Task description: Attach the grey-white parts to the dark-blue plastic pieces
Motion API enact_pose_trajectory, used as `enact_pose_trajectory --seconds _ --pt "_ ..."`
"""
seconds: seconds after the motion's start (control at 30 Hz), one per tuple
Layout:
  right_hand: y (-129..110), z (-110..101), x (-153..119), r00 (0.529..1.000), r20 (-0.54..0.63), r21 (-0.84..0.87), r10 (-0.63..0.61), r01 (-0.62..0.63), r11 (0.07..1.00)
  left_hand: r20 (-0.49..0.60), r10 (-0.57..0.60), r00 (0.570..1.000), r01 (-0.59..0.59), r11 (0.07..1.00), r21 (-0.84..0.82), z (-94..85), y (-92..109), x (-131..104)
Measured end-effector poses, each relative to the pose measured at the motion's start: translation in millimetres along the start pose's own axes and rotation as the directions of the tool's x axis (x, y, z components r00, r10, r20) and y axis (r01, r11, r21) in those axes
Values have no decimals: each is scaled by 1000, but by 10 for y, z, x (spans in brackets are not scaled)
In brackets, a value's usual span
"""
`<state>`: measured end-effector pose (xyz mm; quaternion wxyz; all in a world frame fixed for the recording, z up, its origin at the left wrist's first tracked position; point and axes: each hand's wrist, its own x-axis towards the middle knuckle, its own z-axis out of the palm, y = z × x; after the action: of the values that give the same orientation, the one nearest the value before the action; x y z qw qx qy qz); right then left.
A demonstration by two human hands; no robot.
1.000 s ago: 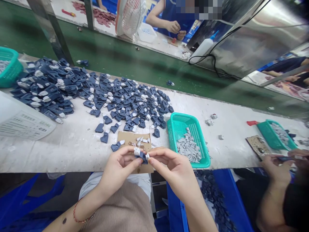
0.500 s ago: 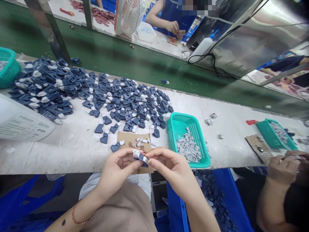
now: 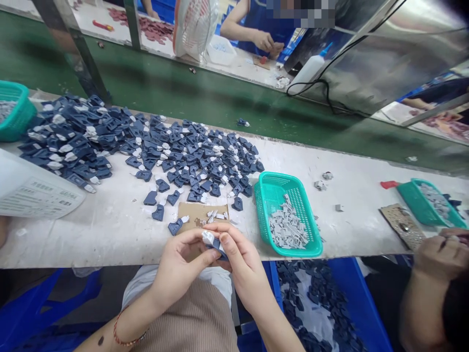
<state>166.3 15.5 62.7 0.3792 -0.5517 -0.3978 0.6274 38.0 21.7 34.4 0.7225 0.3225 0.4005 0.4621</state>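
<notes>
Between my hands, just over the table's front edge, is a dark blue plastic part [image 3: 217,244] with a white piece on it. My left hand [image 3: 179,264] pinches its left side between thumb and fingers. My right hand [image 3: 244,266] grips the other side, with the thumb on top, and hides some of it. Beyond them lies a brown cardboard piece [image 3: 190,211] bearing a few small grey pieces. To the right a green basket [image 3: 262,195] holds many grey pieces [image 3: 287,226]. A large pile of blue parts with white ends [image 3: 183,151] covers the table behind.
A white sheet with print [image 3: 44,195] and another green basket [image 3: 22,115] are at left. At right are a co-worker's hands [image 3: 437,254], a cardboard pad [image 3: 401,227] and a third basket [image 3: 417,200]. Below the table sits a blue bin [image 3: 361,293] of parts.
My right hand has closed in around the part, its thumb now on top and its forearm steeper. The left hand keeps its pinch. The view has shifted slightly.
</notes>
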Motion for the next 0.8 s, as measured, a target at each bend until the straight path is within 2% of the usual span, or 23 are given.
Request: enact_pose_trajectory --seconds 0.13,0.3,0.4,0.47,0.53,0.6,0.63,0.67,0.73,0.8 --pt "2 -39 9 998 25 54 51 -52 997 37 -26 999 26 1000 -2 2 4 39" --pt "-4 -101 3 998 68 9 -12 11 1000 78 -19 997 15 999 45 -9 -39 64" --pt "-36 -224 -13 995 94 -89 -26 34 995 142 -15 990 -3 993 121 -10 -32 80" --pt "-92 -419 1 996 66 -246 -68 82 966 195 -18 981 -18 983 182 -17 2 101" --pt "-169 -727 51 984 -24 -488 -179 145 861 214 -15 977 -32 976 215 -40 60 136" --pt "-237 -1113 133 924 -131 -771 -359 132 623 204 -21 979 -29 970 240 -81 139 189" --pt "-261 -1310 184 904 -117 -867 -411 109 486 200 -25 980 -27 968 251 -104 186 227" --pt "-275 -1495 242 912 -75 -924 -403 89 371 199 -35 979 -20 964 266 -127 239 274" --pt "-284 -1791 372 969 30 -975 -247 84 208 178 -84 980 26 952 304 -161 365 409" --pt "-287 -1959 499 978 98 -978 -182 128 162 95 -139 986 101 939 329 -180 527 619"
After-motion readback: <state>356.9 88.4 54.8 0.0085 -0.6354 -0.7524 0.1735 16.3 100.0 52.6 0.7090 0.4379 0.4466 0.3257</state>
